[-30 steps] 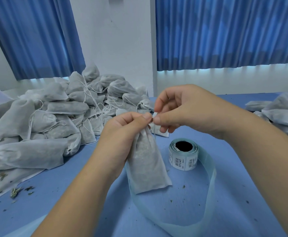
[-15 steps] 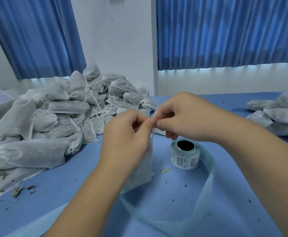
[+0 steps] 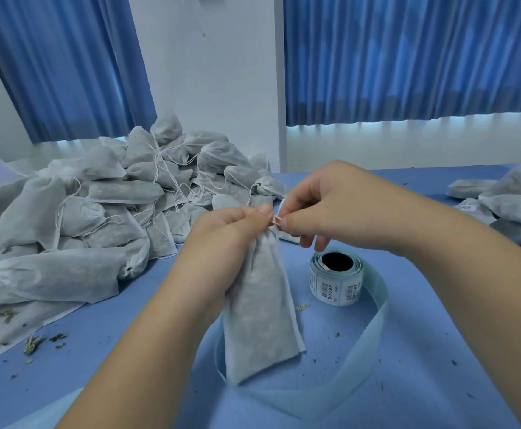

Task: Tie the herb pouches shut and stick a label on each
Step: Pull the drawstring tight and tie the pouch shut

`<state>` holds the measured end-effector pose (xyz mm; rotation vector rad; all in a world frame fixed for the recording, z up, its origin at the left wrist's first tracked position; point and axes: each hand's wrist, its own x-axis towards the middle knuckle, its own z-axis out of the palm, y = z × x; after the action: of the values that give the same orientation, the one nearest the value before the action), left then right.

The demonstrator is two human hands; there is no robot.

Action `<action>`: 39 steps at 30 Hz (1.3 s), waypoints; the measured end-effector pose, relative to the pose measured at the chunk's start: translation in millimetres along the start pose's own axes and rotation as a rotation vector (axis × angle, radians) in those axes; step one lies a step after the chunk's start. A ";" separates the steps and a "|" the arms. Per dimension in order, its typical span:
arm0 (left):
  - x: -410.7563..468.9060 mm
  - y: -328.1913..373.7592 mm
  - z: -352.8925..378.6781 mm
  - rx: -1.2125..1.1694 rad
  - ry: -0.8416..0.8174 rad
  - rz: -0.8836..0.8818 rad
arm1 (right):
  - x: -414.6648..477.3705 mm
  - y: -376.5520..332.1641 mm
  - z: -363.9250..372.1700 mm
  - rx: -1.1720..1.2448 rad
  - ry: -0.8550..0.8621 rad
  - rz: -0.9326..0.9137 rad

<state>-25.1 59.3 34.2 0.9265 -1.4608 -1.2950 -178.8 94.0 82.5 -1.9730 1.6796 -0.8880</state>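
A white herb pouch (image 3: 260, 311) hangs upright over the blue table, its bottom end touching the surface. My left hand (image 3: 222, 243) grips the pouch's gathered neck. My right hand (image 3: 324, 205) pinches the thin drawstring right at the neck, fingertip to fingertip with the left. A roll of barcode labels (image 3: 336, 278) stands just right of the pouch, and its pale blue backing strip (image 3: 364, 342) loops round the front of the pouch.
A big heap of tied pouches (image 3: 104, 218) fills the left and back of the blue table (image 3: 438, 351). A smaller pile of pouches (image 3: 513, 202) lies at the right edge. Loose herb bits (image 3: 33, 343) are scattered front left. Blue curtains hang behind.
The pouch has swung back into full view and hangs longer below my left hand. Both hands stay together at its neck, working the string.
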 end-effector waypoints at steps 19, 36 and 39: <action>-0.3 0.7 2.2 -0.221 -0.073 -0.087 | 1.6 -2.2 2.7 -0.102 0.122 -0.089; -2.7 -7.9 12.8 -0.092 0.149 0.086 | 3.8 -4.0 26.6 -0.397 0.343 -0.094; -2.6 -6.3 10.8 -0.104 0.136 0.077 | 5.3 -1.3 25.8 -0.273 0.318 -0.093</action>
<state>-35.1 63.8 27.7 0.8643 -1.3001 -1.2160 -159.7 86.5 65.9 -2.1948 1.9891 -1.1048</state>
